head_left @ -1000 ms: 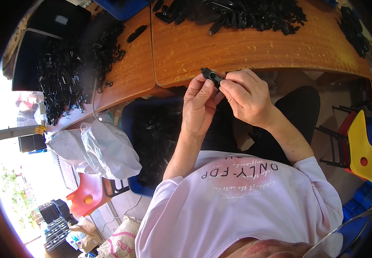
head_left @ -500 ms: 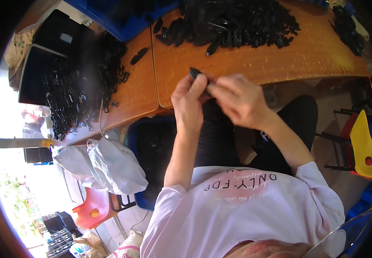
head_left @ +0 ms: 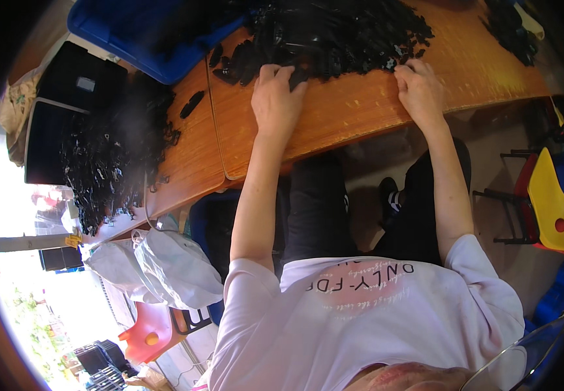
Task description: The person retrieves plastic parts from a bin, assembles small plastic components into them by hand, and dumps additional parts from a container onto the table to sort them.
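Observation:
A big pile of small black plastic parts (head_left: 341, 39) lies on the wooden table (head_left: 354, 107) in front of me. My left hand (head_left: 275, 101) is at the pile's near left edge, fingers curled, with a dark elongated part (head_left: 298, 78) between thumb and fingertips. At the pile's near right corner is my right hand (head_left: 420, 94), its fingers bent and drawn together at the outermost small pieces. Whatever those fingertips pinch is too small to make out. A single black part (head_left: 192, 104) rests apart, left of the table's seam.
Another heap of black parts (head_left: 109, 153) covers the table's left end beside black bins (head_left: 57, 140). A blue tub (head_left: 138, 55) stands at the far left. More parts (head_left: 513, 32) lie far right. White sacks (head_left: 171, 267) hang below left; a yellow chair (head_left: 556, 202) stands right.
My hands, together over the table's near edge with a dark part between them, have separated and reached forward to the pile. The right hand has gone farther right.

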The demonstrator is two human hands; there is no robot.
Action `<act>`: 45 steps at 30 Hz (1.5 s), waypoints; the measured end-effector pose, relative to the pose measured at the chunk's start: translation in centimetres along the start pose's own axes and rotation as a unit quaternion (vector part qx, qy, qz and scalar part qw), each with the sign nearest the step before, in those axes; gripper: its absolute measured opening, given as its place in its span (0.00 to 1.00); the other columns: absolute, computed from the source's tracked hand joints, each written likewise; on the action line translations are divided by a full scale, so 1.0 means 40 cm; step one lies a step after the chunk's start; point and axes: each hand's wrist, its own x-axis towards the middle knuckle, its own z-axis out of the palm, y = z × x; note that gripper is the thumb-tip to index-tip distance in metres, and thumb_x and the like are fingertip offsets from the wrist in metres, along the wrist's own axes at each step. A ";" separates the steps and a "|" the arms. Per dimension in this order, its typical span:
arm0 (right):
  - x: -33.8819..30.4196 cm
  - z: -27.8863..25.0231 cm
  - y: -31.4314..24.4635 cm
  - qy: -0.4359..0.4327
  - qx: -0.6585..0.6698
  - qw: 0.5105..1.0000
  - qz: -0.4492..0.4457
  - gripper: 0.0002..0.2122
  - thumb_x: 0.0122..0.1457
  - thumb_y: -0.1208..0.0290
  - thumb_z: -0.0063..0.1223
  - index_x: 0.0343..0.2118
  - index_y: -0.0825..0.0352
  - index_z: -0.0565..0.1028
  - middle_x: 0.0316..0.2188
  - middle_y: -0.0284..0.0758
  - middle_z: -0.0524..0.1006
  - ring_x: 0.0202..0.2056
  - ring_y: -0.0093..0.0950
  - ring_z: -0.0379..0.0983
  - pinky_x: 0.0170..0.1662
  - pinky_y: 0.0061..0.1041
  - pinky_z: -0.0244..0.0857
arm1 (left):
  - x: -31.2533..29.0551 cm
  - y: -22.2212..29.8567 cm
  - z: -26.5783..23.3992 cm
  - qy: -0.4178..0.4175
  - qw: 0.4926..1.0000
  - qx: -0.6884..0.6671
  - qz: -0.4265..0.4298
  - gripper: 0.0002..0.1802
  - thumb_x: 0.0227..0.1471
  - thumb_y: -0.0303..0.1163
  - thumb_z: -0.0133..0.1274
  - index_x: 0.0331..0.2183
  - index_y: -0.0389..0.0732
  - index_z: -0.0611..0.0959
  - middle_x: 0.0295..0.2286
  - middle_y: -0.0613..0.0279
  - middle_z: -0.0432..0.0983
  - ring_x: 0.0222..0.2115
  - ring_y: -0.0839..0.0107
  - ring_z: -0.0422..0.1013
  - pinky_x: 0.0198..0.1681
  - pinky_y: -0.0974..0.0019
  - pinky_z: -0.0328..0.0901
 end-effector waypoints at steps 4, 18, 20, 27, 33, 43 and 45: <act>-0.020 -0.004 -0.037 0.018 0.047 0.998 -0.043 0.06 0.46 0.80 0.59 0.27 0.62 0.77 0.35 0.31 0.77 0.40 0.35 0.74 0.39 0.36 0.71 | -0.086 0.023 -0.038 0.043 0.998 0.033 0.043 0.16 0.47 0.30 0.64 0.42 0.40 0.85 0.42 0.58 0.76 0.43 0.54 0.73 0.46 0.56 0.68; -0.030 0.003 -0.083 0.008 0.097 0.995 -0.017 0.06 0.56 0.75 0.58 0.36 0.64 0.81 0.34 0.33 0.78 0.39 0.35 0.76 0.38 0.35 0.72 | -0.216 -0.002 -0.114 0.110 0.901 -0.385 -0.167 0.16 0.52 0.26 0.65 0.44 0.38 0.84 0.41 0.64 0.78 0.42 0.75 0.73 0.47 0.70 0.68; -0.037 0.003 -0.075 0.001 0.079 0.996 -0.047 0.06 0.55 0.75 0.59 0.36 0.64 0.81 0.34 0.33 0.78 0.39 0.35 0.76 0.37 0.35 0.72 | -0.221 0.021 -0.123 0.114 0.881 -0.420 -0.189 0.15 0.53 0.26 0.65 0.45 0.37 0.84 0.37 0.67 0.78 0.38 0.78 0.72 0.44 0.74 0.67; -0.030 -0.035 -0.098 -0.017 0.115 0.990 -0.080 0.04 0.54 0.79 0.62 0.33 0.66 0.81 0.36 0.32 0.79 0.40 0.34 0.77 0.38 0.33 0.74 | -0.254 0.035 -0.134 0.106 0.783 -0.564 -0.240 0.14 0.58 0.27 0.60 0.47 0.36 0.82 0.38 0.64 0.80 0.40 0.75 0.74 0.46 0.72 0.67; -0.055 -0.039 -0.163 -0.013 0.077 0.983 -0.166 0.10 0.46 0.83 0.58 0.32 0.64 0.79 0.36 0.29 0.78 0.40 0.32 0.75 0.35 0.33 0.74 | -0.313 0.123 -0.122 0.000 0.589 -0.756 -0.284 0.15 0.61 0.27 0.54 0.50 0.40 0.79 0.42 0.57 0.79 0.47 0.64 0.75 0.54 0.55 0.68; -0.099 -0.144 -0.337 0.037 0.435 0.889 -0.139 0.08 0.51 0.83 0.63 0.34 0.67 0.77 0.30 0.37 0.77 0.30 0.36 0.75 0.31 0.31 0.70 | -0.341 0.115 -0.116 -0.024 0.514 -0.797 -0.315 0.12 0.60 0.27 0.54 0.47 0.41 0.79 0.44 0.59 0.79 0.50 0.63 0.74 0.56 0.54 0.67; -0.113 -0.142 -0.359 0.039 0.430 0.884 -0.180 0.09 0.51 0.82 0.63 0.35 0.67 0.78 0.30 0.36 0.78 0.30 0.36 0.76 0.30 0.31 0.70 | -0.351 0.101 -0.106 -0.027 0.494 -0.820 -0.288 0.11 0.60 0.27 0.54 0.45 0.41 0.80 0.43 0.61 0.79 0.47 0.66 0.74 0.55 0.55 0.67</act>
